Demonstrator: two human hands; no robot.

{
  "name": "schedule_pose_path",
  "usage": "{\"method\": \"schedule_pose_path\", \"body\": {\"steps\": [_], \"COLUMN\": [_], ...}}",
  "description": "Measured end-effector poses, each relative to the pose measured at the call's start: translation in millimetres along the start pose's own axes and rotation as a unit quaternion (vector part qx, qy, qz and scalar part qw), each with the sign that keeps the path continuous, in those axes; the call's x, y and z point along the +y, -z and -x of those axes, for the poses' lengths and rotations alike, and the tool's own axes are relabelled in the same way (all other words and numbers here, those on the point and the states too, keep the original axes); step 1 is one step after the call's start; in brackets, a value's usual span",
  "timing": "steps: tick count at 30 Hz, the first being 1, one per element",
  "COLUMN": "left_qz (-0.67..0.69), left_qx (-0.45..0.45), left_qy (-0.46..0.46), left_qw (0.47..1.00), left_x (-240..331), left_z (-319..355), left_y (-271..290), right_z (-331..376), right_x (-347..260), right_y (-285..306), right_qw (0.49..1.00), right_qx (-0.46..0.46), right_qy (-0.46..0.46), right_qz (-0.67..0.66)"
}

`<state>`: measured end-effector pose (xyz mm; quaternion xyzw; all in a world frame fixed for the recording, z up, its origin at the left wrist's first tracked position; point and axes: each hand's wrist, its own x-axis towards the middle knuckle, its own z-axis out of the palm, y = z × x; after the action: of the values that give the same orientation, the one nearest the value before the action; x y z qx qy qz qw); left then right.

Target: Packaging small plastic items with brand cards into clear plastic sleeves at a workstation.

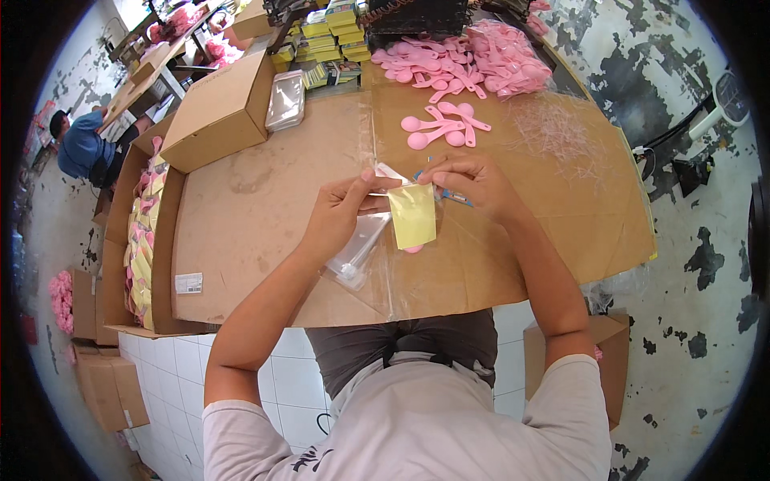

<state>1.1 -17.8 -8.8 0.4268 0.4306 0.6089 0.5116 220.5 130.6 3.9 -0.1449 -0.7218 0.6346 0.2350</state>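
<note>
A yellow card (413,218) hangs upright between my hands, over the cardboard-covered table. My left hand (338,210) pinches its upper left corner between thumb and fingers. At its upper right corner the fingers of my right hand (473,184) are closed. A bit of pink shows just below the card; the rest is hidden behind it. Beside my left hand lies a stack of clear plastic bags (353,255). A blue-and-white item (457,196) shows partly under my right hand. Beyond my hands lies a small group of pink measuring spoons (443,126).
A large pile of pink spoons (505,62) fills the far right, near scattered clear plastic strips (561,132). Stacks of yellow cards (321,36) stand at the back. A closed carton (215,108) and an open carton of packed pieces (164,264) stand left. Another person (84,148) sits farther left.
</note>
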Motion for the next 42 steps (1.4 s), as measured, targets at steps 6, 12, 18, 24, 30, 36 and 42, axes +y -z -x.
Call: {"method": "schedule_pose_path", "body": {"steps": [6,12,18,24,30,36,42], "left_qz": [-0.124,-0.096,-0.058,-0.177,-0.127,0.211,-0.32], "left_qx": [-0.013,0.0,0.012,-0.064,0.202,0.277,0.141], "left_qy": [0.005,0.002,-0.024,0.08,-0.118,-0.335,-0.037], "left_qw": [0.992,0.995,0.998,0.979,0.964,0.875,0.936], "left_x": [-8.2,-9.8,-3.2,26.1,61.0,92.8,53.8], "left_z": [-2.8,-3.1,-3.3,4.6,48.8,84.6,34.4], "left_y": [8.4,6.9,-2.2,17.8,107.3,133.1,81.9], "right_z": [-2.4,1.1,3.0,-0.3,6.5,11.9,7.6], "right_x": [12.3,3.3,0.9,-4.8,17.2,8.7,9.1], "right_y": [-0.7,-6.7,-10.3,10.5,53.9,58.5,59.9], "right_qw": [0.999,1.0,0.998,1.0,0.919,0.88,0.879], "right_qx": [-0.014,-0.015,-0.06,-0.016,0.113,0.072,0.059], "right_qy": [0.047,0.008,-0.019,-0.008,0.018,0.069,0.012], "right_qz": [0.007,-0.021,0.015,-0.025,0.377,0.465,0.474]}}
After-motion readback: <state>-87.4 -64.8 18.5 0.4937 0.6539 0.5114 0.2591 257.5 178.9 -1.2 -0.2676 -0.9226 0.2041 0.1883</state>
